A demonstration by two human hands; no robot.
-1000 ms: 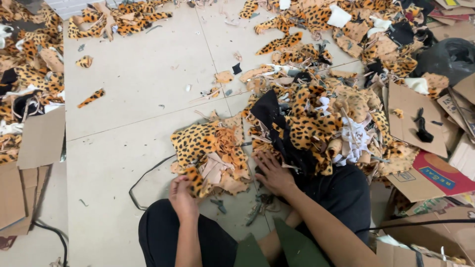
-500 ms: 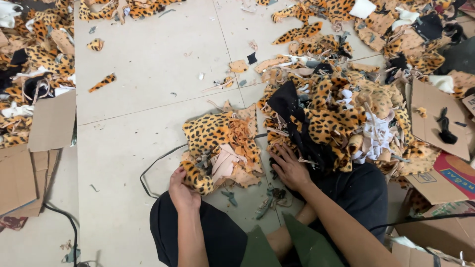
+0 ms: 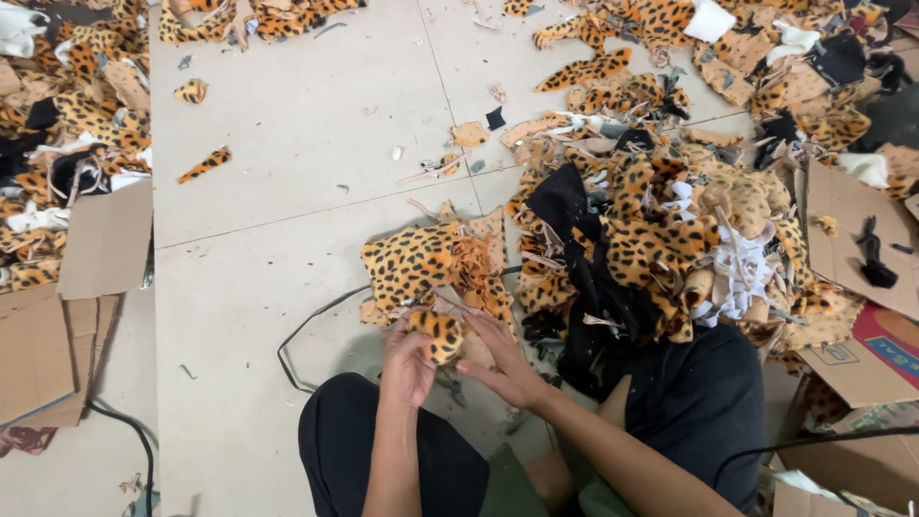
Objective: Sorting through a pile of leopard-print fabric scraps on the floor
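Observation:
I sit on the tiled floor with my legs in black trousers. My left hand [image 3: 407, 369] and my right hand [image 3: 503, 362] meet in front of my knees, both gripping a small leopard-print fabric piece [image 3: 437, 332]. Just beyond it lies a small stack of leopard-print pieces [image 3: 421, 263] with tan backing showing. A large heap of leopard-print and black scraps [image 3: 651, 239] spreads to the right of my right arm.
Flat cardboard sheets [image 3: 96, 249] lie at the left beside more leopard scraps [image 3: 67, 124]. Cardboard boxes [image 3: 852, 354] stand at the right. A black cable [image 3: 306, 330] loops on the floor near my left knee. Loose scraps dot the tiles.
My right hand left the heap and came over to the left hand. Both hands now hold one small leopard-print piece lifted from the stack's near edge.

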